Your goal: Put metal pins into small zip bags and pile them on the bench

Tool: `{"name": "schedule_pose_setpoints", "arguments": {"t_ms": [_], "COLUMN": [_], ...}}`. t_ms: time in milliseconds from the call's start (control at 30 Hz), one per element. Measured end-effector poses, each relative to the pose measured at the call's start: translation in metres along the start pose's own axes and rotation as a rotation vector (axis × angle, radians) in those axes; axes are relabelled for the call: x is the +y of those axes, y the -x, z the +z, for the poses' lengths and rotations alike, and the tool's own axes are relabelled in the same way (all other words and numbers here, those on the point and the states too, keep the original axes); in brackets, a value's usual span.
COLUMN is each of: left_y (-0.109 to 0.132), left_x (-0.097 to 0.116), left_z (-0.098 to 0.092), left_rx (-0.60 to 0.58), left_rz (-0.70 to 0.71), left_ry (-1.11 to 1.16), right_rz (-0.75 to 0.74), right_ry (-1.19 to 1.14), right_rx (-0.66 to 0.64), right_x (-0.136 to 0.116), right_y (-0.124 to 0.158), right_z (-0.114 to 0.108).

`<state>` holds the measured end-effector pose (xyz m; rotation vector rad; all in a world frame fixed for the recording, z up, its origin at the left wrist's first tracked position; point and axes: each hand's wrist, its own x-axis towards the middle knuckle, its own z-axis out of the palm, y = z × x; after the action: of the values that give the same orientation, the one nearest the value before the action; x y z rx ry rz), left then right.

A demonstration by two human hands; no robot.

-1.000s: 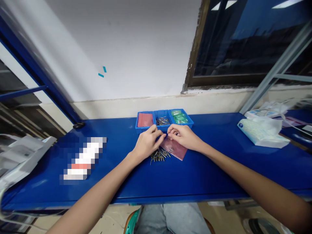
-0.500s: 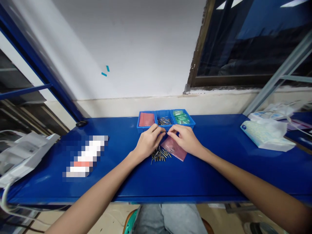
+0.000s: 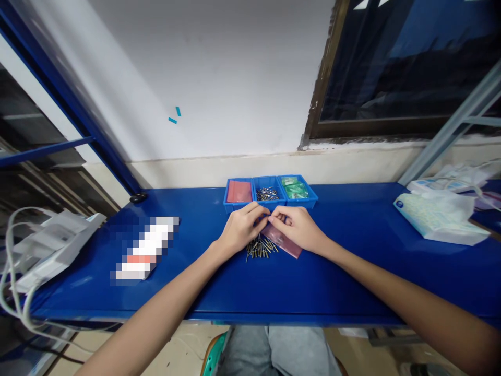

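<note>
My left hand (image 3: 240, 228) and my right hand (image 3: 298, 227) meet fingertip to fingertip above the blue table (image 3: 313, 271), both pinched on a small thin metal pin between them. Under my right hand lies a pink plastic bag (image 3: 282, 241). A loose pile of metal pins (image 3: 260, 247) lies on the table just below my left fingers. Behind the hands stand three joined blue bins: the left bin (image 3: 238, 191) holds pink bags, the middle bin (image 3: 268, 194) holds metal pins, the right bin (image 3: 297, 189) holds green bags.
A blurred-out white and red object (image 3: 145, 248) lies on the left of the table. A white device with cables (image 3: 50, 245) sits at the far left. A plastic-wrapped tissue pack (image 3: 438, 219) lies at the right. A small black object (image 3: 138, 198) rests by the wall.
The two hands have drawn closer together, fingertips now touching over the pin. The view has shifted slightly to the left.
</note>
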<state>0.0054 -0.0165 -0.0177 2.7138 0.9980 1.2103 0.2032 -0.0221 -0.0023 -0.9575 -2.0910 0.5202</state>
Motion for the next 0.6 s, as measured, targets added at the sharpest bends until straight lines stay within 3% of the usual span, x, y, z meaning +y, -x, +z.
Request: {"name": "schedule_pose_setpoints", "arguments": {"t_ms": [333,600], "left_y": [0.001,0.000], "left_x": [-0.001,-0.001], "left_z": [0.006,0.005], "left_rx": [0.041,0.028], "left_rz": [-0.039,-0.023], "left_ry": [0.043,0.046], "right_rz": [0.002,-0.036], "right_ry": [-0.054,-0.042], "right_rx": [0.111,0.062], "right_x": [0.010,0.012], "right_y": [-0.001,-0.002], "right_z": [0.003,0.002]}}
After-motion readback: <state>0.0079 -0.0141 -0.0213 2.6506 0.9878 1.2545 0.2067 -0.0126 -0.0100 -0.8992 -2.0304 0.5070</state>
